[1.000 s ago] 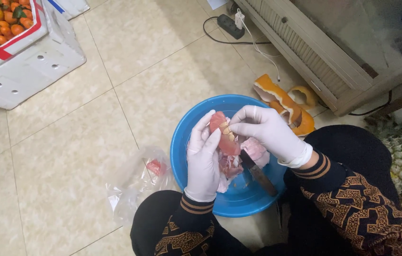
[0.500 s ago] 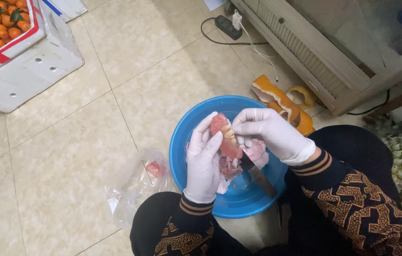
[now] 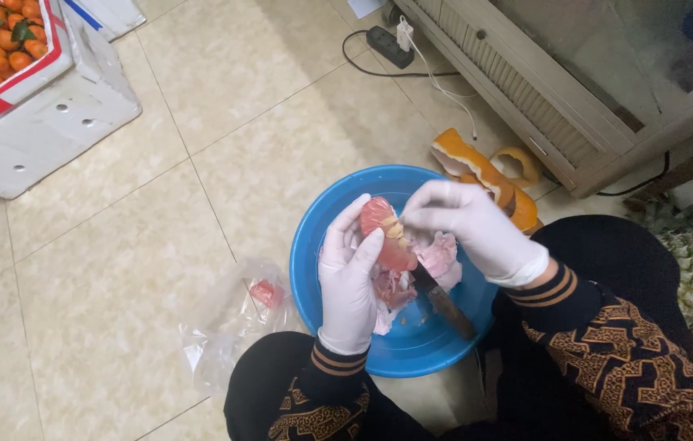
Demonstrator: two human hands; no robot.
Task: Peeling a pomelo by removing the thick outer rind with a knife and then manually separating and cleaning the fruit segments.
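head | pomelo segment (image 3: 385,234) upright-tilted, long axis diagonal; left hand (image 3: 350,278), right hand (image 3: 465,224) grip it

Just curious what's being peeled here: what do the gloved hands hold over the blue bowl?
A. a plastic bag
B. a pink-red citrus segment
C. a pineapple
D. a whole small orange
B: the left hand and right hand hold a pink-red citrus segment above the blue bowl.

Around us even, soft indoor light, faint shadows on our floor tiles (image 3: 101,269), slight blur, no glare.
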